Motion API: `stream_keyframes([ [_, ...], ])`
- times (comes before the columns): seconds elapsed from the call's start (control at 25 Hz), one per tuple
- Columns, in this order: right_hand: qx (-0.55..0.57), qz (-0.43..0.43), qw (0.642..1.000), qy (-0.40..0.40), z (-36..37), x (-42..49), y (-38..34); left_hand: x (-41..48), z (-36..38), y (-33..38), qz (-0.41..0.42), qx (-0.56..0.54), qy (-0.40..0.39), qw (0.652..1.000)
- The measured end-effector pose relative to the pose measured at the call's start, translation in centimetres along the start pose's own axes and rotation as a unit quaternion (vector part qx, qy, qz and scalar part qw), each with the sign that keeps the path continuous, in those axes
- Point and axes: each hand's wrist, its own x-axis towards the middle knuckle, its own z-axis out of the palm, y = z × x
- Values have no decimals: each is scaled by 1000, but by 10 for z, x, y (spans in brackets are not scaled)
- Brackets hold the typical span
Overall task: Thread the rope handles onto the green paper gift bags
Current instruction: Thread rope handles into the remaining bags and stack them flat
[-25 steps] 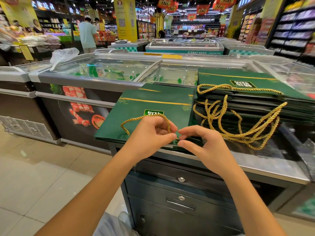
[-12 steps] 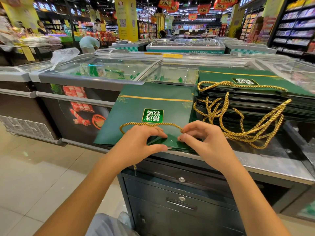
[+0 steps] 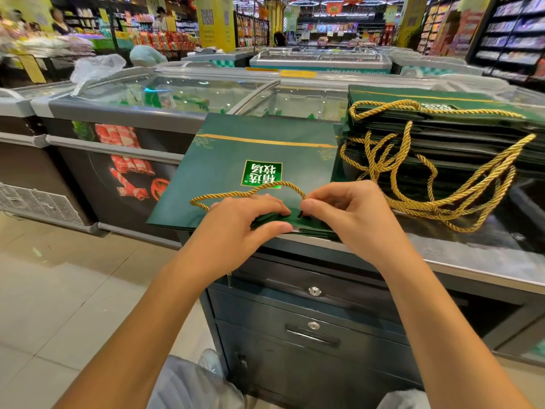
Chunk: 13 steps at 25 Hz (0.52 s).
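Note:
A flat green paper gift bag (image 3: 253, 149) lies on the counter with its top edge toward me. A gold rope handle (image 3: 253, 188) arcs over it from the left to the right. My left hand (image 3: 239, 222) grips the bag's near top edge, thumb under and fingers over it. My right hand (image 3: 348, 214) pinches the rope's right end at that edge, beside the left fingertips. A stack of green bags (image 3: 460, 137) with gold rope handles (image 3: 442, 184) hanging down its front stands to the right.
The bags lie on a dark metal cabinet (image 3: 309, 320) with locked drawers and a steel top. Glass-lidded freezer chests (image 3: 177, 93) stand behind and to the left. Shop aisles and people fill the background. Tiled floor (image 3: 59, 290) lies at the left.
The rope loop has been drawn out wider and flatter across the bag. Both hands have dropped to the bag's near edge, and the right hand's pinch has come close to the left fingertips.

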Motion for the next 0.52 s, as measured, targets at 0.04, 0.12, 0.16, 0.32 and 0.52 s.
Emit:
stream_keyframes([
  [0.04,-8,-3,1000,0,0,0,0,0,1,1,9,8,6,1000],
  [0.12,-24,-5,1000,0,1,0,1,1,2,1,18,17,18,1000],
  [0.16,-32,-7,999,0,1,0,2,2,3,2,19,23,23,999],
  [0.32,-44,-17,999,3,1,-1,4,7,2,4,18,71,25,997],
  [0.52,-90,-56,994,-36,-1,-9,5,11,2,6,26,109,44,993],
])
